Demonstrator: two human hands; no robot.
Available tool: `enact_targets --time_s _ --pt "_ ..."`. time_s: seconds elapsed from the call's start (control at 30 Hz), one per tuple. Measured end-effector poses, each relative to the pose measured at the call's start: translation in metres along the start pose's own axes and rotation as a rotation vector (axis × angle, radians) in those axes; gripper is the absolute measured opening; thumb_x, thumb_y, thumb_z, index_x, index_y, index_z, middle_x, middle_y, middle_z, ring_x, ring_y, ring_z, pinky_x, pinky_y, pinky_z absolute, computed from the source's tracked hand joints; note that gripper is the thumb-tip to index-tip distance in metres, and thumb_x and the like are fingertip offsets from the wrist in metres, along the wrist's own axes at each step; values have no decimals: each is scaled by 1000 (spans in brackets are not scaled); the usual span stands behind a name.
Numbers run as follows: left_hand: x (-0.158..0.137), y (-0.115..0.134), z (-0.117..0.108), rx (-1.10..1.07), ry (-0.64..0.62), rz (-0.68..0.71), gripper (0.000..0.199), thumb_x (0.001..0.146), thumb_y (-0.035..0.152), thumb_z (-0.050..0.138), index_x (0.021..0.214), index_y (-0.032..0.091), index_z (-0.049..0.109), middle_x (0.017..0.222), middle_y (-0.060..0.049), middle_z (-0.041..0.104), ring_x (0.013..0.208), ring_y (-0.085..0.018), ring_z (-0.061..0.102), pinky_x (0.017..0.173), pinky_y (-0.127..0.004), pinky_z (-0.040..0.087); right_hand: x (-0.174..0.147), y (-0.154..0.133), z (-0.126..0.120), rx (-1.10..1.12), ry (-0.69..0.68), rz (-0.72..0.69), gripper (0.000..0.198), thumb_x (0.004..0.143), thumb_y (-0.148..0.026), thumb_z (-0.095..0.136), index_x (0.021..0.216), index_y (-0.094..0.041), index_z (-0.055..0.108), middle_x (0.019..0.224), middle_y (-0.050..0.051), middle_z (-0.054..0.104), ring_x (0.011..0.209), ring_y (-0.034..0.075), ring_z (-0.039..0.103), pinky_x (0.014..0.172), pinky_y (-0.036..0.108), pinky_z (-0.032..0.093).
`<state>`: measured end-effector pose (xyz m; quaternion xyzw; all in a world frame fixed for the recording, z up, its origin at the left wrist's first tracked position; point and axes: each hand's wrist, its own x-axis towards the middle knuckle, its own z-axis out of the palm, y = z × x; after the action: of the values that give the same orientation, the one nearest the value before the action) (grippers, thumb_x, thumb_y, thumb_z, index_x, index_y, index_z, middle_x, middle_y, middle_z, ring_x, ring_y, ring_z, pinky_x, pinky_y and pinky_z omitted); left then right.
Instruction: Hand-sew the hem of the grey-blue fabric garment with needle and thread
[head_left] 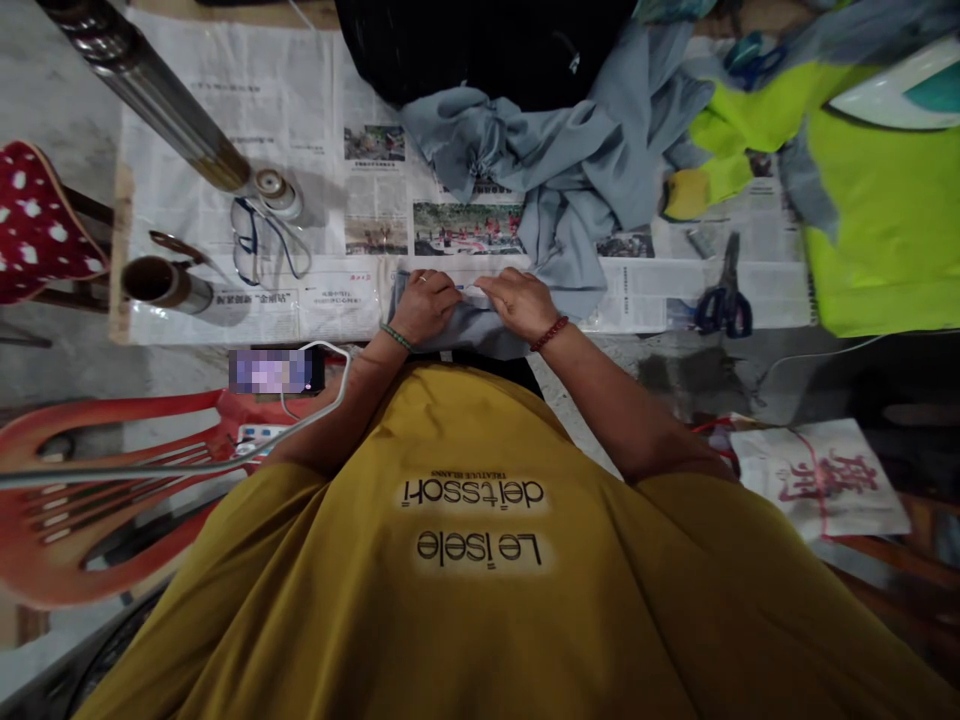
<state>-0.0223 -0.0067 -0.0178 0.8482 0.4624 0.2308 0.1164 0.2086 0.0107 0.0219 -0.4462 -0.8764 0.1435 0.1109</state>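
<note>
Grey-blue cloth [480, 328] lies at the front edge of the newspaper-covered table, close to my body. My left hand [427, 306], with a ring and a green bead bracelet, pinches this cloth from the left. From the right, my right hand [523, 304], with a dark red bead bracelet, pinches it too. The fingertips of both hands are close together, a small gap apart. Something tiny and pale shows between them, too small to name. More of the same grey-blue fabric [570, 160] trails back across the table in loose folds.
On the right are scissors [724, 290], yellow-green fabric [877, 220] and an iron [904, 90]. Glasses [247, 240], a cup [166, 285], a small can [277, 192] and a metal post [165, 95] occupy the left. A phone [274, 371] rests by a red chair [112, 420].
</note>
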Motion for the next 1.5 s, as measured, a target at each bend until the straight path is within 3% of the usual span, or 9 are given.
enact_targets --time_s 0.27,0.67,0.77,0.9,1.0,1.1,1.2,1.37,1.5 --pt "0 4 -3 -78 21 -48 22 95 34 53 91 26 72 98 -7 69 100 -26 61 96 -47 41 3 2 2 43 -21 6 35 98 -24 48 124 -27 72 107 7 69 88 20 59 80 32 48" --pt "0 0 0 -13 -29 -21 23 98 32 51 95 24 72 103 -8 69 103 -26 59 96 -49 41 12 -14 -10 -32 -137 -100 41 98 -20 45 128 -24 72 114 12 69 101 26 62 94 42 48" --pt "0 0 0 -7 -27 -30 21 97 30 52 96 23 71 103 -7 69 103 -25 59 96 -49 41 15 -18 -14 51 -142 -101 45 95 -15 44 132 -22 69 118 13 70 110 27 63 100 42 48" --pt "1 1 -1 -17 -42 -38 26 99 33 47 94 23 71 103 -7 69 104 -25 58 96 -50 41 24 -20 -7 351 6 53 38 97 -26 52 133 -26 66 106 6 75 102 23 68 94 39 54" --pt "2 1 -2 -37 -59 -56 34 102 38 42 93 25 72 102 -6 69 105 -23 57 97 -50 40 33 -19 2 605 74 183 29 93 -34 62 120 -25 70 87 2 73 80 19 68 78 34 57" --pt "3 1 -3 -77 -43 -66 31 101 40 45 92 25 71 97 -5 70 104 -23 58 97 -46 41 41 -19 8 807 59 293 17 87 -38 71 94 -21 71 74 0 69 61 14 62 61 28 54" --pt "2 0 -3 -101 -5 -44 25 99 37 50 92 25 71 96 -5 70 103 -24 62 94 -43 42 44 -21 9 890 37 363 23 86 -40 74 78 -21 66 69 -1 65 52 10 56 53 23 47" --pt "1 0 -3 -69 -14 -5 28 102 36 46 98 22 69 97 -5 69 104 -22 61 96 -40 42 42 -24 8 799 36 401 34 91 -48 66 72 -21 59 62 -2 57 55 10 52 55 21 42" --pt "1 0 -4 -55 -8 -1 35 107 40 40 99 19 67 97 -7 68 102 -22 59 97 -40 42 45 -22 8 573 85 337 34 94 -41 59 67 -21 54 63 -1 54 69 14 53 67 25 43"
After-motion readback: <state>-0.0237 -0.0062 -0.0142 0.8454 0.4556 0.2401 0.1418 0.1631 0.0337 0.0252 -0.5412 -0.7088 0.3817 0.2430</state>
